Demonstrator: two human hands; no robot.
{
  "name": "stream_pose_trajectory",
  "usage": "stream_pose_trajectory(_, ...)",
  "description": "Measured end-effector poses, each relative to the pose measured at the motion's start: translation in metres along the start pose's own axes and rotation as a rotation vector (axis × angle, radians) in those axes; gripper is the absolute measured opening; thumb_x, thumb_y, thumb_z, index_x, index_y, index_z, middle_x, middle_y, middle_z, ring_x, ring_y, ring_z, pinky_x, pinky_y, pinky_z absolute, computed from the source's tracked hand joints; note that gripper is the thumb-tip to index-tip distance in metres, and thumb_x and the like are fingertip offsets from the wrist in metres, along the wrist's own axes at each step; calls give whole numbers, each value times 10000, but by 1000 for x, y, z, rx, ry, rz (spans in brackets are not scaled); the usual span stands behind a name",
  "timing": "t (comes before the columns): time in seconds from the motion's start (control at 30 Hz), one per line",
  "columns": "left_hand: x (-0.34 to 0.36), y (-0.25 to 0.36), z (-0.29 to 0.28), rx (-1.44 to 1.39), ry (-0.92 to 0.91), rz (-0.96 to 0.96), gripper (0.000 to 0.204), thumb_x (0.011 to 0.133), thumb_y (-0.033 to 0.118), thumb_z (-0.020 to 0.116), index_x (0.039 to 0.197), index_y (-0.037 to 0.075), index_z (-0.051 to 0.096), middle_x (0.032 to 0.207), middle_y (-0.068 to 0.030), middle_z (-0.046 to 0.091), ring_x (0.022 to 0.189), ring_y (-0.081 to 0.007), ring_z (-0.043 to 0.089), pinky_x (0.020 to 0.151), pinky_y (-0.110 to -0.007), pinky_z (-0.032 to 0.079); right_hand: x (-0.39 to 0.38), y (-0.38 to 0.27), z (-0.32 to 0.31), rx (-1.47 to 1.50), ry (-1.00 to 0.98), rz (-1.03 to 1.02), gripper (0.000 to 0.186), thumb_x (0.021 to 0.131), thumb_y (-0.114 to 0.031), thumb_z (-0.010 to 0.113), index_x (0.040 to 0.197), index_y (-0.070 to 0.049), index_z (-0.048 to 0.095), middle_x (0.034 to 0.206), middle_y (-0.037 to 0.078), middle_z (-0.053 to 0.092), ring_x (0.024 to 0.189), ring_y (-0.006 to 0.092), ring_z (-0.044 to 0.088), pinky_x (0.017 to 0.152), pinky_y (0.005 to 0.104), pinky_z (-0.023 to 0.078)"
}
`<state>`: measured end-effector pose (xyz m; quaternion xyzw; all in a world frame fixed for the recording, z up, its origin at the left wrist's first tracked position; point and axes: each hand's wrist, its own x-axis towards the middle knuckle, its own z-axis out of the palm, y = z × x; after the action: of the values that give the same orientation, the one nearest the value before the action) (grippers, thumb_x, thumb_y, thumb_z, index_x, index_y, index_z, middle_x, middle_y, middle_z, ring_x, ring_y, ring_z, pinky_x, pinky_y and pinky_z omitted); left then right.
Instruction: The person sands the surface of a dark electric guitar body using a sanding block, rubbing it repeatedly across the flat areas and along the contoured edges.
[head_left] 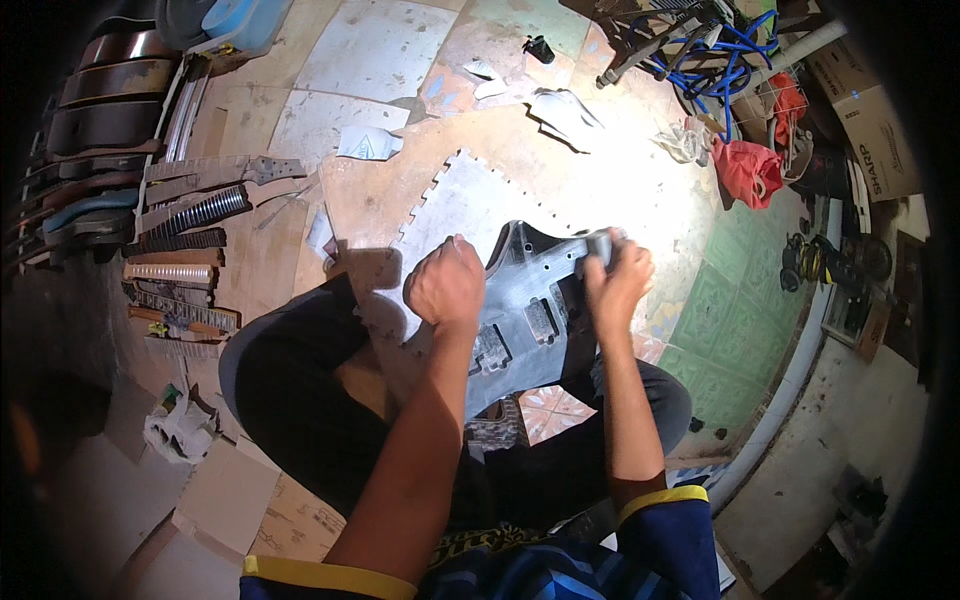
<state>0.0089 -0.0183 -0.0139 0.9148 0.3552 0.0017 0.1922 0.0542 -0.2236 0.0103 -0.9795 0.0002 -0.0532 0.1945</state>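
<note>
A dark electric guitar body [522, 295], greyed with pale dust, lies tilted over my crossed legs. Two rectangular cavities and several small round holes show in its face. My left hand [446, 284] is closed at the body's left edge, with its fingertips hidden beneath the fist. At the far right corner of the body, my right hand [620, 282] grips a small grey sanding block [599, 246] between thumb and fingers. The block sits against the body's edge; its underside is hidden.
A pale foam mat [470, 190] with toothed edges lies under the work. Guitar necks [205, 212] and several bodies are stacked at left. Blue cables [725, 75], a red cloth [748, 174] and cardboard boxes [868, 130] crowd the far right. White scraps [565, 112] lie ahead.
</note>
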Motion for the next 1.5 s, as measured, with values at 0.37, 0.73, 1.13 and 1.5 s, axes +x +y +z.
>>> stream_pose_trajectory(0.37, -5, -6, 2, 6, -26, 17, 391, 990, 324, 515, 765, 87, 730, 757, -157, 726, 685, -360, 700, 663, -473, 552, 1, -28, -6, -115, 125, 71, 399, 817, -139, 677, 1193, -16, 623, 1043, 214, 571, 955, 401, 541, 804, 520, 424)
stream_pose_trajectory(0.73, -5, -5, 3, -39, 12, 43, 410, 1009, 324, 498, 780, 77, 732, 731, -191, 709, 660, -391, 690, 640, -491, 545, -43, -53, 15, -127, -2, -10, 410, 787, -133, 719, 1193, -105, 669, 1039, 213, 566, 1005, 394, 533, 834, 515, 415)
stream_pose_trajectory(1.13, -2, -3, 4, -64, -40, 7, 422, 1008, 332, 496, 771, 77, 733, 744, -176, 720, 658, -374, 695, 644, -485, 551, -73, -84, 23, -80, -106, -156, 485, 772, -209, 764, 1242, -141, 666, 1059, 229, 561, 961, 398, 543, 839, 483, 398)
stream_pose_trajectory(1.5, -2, -4, 2, -53, -19, 17, 401, 1007, 336, 507, 771, 81, 707, 750, -159, 721, 693, -351, 704, 671, -463, 552, -67, -102, 18, 2, -123, -163, 435, 740, -154, 720, 1171, -116, 673, 1022, 229, 575, 1005, 400, 533, 845, 535, 376)
